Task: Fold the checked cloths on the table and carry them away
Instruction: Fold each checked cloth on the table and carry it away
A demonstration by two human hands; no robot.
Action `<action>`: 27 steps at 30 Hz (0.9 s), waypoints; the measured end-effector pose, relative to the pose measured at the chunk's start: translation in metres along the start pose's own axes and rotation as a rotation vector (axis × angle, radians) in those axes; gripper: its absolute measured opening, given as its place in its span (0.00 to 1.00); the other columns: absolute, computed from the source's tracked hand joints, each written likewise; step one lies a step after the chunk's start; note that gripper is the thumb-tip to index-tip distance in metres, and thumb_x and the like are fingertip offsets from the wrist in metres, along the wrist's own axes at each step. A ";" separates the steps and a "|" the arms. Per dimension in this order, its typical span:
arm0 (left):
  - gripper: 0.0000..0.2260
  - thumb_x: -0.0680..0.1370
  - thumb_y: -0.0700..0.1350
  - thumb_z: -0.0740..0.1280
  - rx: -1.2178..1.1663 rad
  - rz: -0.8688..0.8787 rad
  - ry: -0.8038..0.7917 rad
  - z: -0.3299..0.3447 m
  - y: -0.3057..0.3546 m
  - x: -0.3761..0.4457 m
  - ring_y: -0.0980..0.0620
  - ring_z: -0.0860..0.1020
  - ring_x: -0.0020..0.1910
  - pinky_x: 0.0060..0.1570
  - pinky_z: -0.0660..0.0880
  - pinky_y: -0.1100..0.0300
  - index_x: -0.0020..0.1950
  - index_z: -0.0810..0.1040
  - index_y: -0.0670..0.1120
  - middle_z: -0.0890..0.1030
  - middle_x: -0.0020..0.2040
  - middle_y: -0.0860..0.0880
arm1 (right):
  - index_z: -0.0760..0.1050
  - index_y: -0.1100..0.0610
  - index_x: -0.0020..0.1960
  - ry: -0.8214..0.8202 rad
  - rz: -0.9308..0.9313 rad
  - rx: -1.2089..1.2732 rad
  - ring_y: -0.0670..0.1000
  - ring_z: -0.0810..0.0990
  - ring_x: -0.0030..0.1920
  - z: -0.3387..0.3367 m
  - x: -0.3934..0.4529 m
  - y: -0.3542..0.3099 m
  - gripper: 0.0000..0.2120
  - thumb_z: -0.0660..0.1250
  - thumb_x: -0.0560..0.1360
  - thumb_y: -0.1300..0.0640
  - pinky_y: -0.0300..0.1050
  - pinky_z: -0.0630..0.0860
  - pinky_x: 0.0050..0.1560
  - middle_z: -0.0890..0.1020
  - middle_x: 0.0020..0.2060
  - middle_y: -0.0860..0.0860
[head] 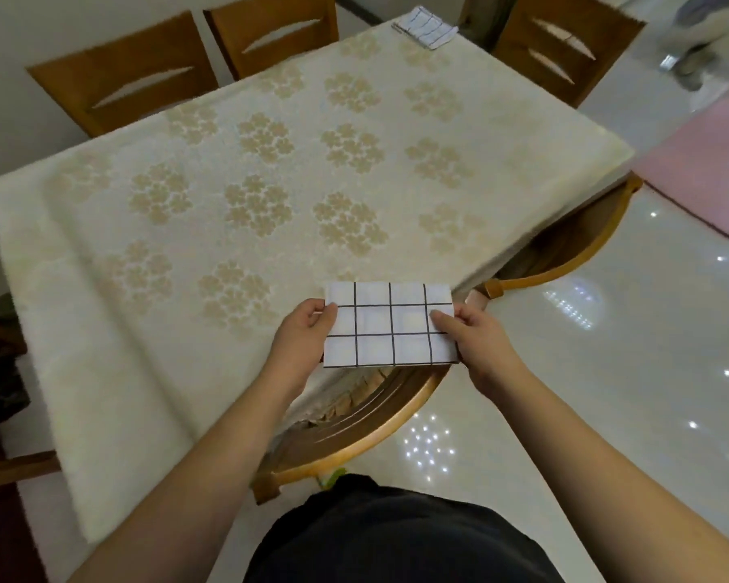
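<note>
Cloth in two hands, one more to get

Cloth [390,326] is folded into a neat small block with black lines on white. It is up in the air, over the near corner of the surface [102,330], just above a chair [379,418]. The left hand [302,336] pinches its left edge, thumb on top. The right hand [472,336] pinches its right edge the same way.

It looks ready to be carried off. To do this well, keep both thumbs pressed down so the layers stay flat and do not slide open. Keep the block level. If one hand has to let go, the other should first move to the middle of an edge and grip all the layers.

A second cloth [425,27] lies at the far corner, well apart from this one. It looks less tidy and may need folding too.
</note>
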State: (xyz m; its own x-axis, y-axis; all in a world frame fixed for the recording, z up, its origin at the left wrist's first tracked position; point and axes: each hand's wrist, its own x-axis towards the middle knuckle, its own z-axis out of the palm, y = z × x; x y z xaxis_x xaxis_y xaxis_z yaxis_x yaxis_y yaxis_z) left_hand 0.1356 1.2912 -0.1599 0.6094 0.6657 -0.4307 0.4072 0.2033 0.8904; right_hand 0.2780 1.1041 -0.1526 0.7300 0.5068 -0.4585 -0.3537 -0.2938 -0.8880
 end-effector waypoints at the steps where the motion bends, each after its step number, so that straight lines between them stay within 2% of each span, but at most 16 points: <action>1: 0.07 0.81 0.49 0.63 0.021 0.033 -0.010 0.010 0.006 -0.007 0.49 0.83 0.44 0.39 0.77 0.55 0.53 0.77 0.47 0.83 0.47 0.48 | 0.79 0.57 0.53 0.015 -0.007 0.014 0.54 0.84 0.49 -0.012 -0.004 0.002 0.07 0.66 0.78 0.57 0.51 0.82 0.49 0.85 0.48 0.54; 4: 0.08 0.81 0.50 0.63 0.102 0.096 -0.013 0.047 0.017 -0.030 0.51 0.82 0.41 0.39 0.77 0.57 0.50 0.78 0.47 0.84 0.44 0.49 | 0.79 0.58 0.54 0.055 -0.005 0.037 0.57 0.83 0.51 -0.053 -0.021 0.011 0.08 0.67 0.77 0.56 0.57 0.81 0.52 0.84 0.49 0.56; 8: 0.08 0.80 0.47 0.65 0.134 0.111 -0.084 0.101 0.021 -0.056 0.54 0.81 0.36 0.33 0.74 0.65 0.45 0.78 0.44 0.83 0.39 0.49 | 0.79 0.60 0.55 0.118 0.024 0.116 0.57 0.84 0.49 -0.111 -0.048 0.024 0.09 0.67 0.77 0.57 0.56 0.81 0.51 0.85 0.49 0.58; 10: 0.08 0.79 0.47 0.67 0.141 0.089 -0.123 0.127 0.021 -0.064 0.50 0.82 0.38 0.35 0.77 0.61 0.46 0.78 0.43 0.84 0.41 0.46 | 0.80 0.61 0.54 0.151 0.024 0.157 0.56 0.84 0.46 -0.139 -0.062 0.030 0.08 0.67 0.77 0.59 0.53 0.81 0.49 0.85 0.47 0.58; 12: 0.08 0.78 0.48 0.68 0.178 0.076 -0.169 0.152 0.019 -0.069 0.46 0.83 0.40 0.41 0.79 0.52 0.45 0.79 0.44 0.84 0.43 0.43 | 0.80 0.61 0.51 0.202 0.022 0.194 0.54 0.84 0.43 -0.164 -0.075 0.036 0.06 0.67 0.77 0.60 0.50 0.81 0.46 0.85 0.45 0.58; 15: 0.09 0.79 0.52 0.66 0.210 -0.018 -0.265 0.187 0.013 -0.075 0.46 0.84 0.44 0.45 0.81 0.49 0.49 0.80 0.47 0.85 0.46 0.45 | 0.80 0.61 0.50 0.278 0.018 0.219 0.54 0.83 0.41 -0.196 -0.087 0.046 0.05 0.68 0.76 0.61 0.51 0.80 0.46 0.85 0.44 0.59; 20: 0.06 0.80 0.48 0.64 0.308 -0.083 -0.402 0.230 0.012 -0.077 0.53 0.84 0.44 0.41 0.81 0.59 0.53 0.78 0.48 0.85 0.47 0.50 | 0.80 0.59 0.47 0.366 0.024 0.260 0.50 0.83 0.38 -0.231 -0.092 0.059 0.03 0.68 0.76 0.62 0.45 0.80 0.40 0.85 0.40 0.54; 24: 0.06 0.80 0.46 0.65 0.363 -0.084 -0.475 0.253 0.016 -0.057 0.54 0.84 0.43 0.45 0.82 0.57 0.54 0.79 0.47 0.85 0.46 0.50 | 0.80 0.61 0.48 0.401 0.072 0.308 0.51 0.83 0.39 -0.251 -0.085 0.071 0.03 0.69 0.76 0.62 0.47 0.79 0.41 0.85 0.40 0.55; 27: 0.06 0.80 0.46 0.66 0.393 -0.032 -0.541 0.272 0.022 -0.036 0.56 0.84 0.43 0.40 0.81 0.63 0.55 0.79 0.48 0.85 0.46 0.51 | 0.78 0.61 0.46 0.407 0.107 0.308 0.50 0.81 0.36 -0.267 -0.075 0.075 0.02 0.69 0.75 0.63 0.48 0.79 0.44 0.81 0.31 0.48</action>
State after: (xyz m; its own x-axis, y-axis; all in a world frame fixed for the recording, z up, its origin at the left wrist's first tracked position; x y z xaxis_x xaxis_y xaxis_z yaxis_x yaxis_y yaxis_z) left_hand 0.3082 1.0765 -0.1646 0.8063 0.1888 -0.5605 0.5861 -0.1279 0.8001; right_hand 0.3530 0.8275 -0.1757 0.8268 0.1131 -0.5510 -0.5498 -0.0440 -0.8341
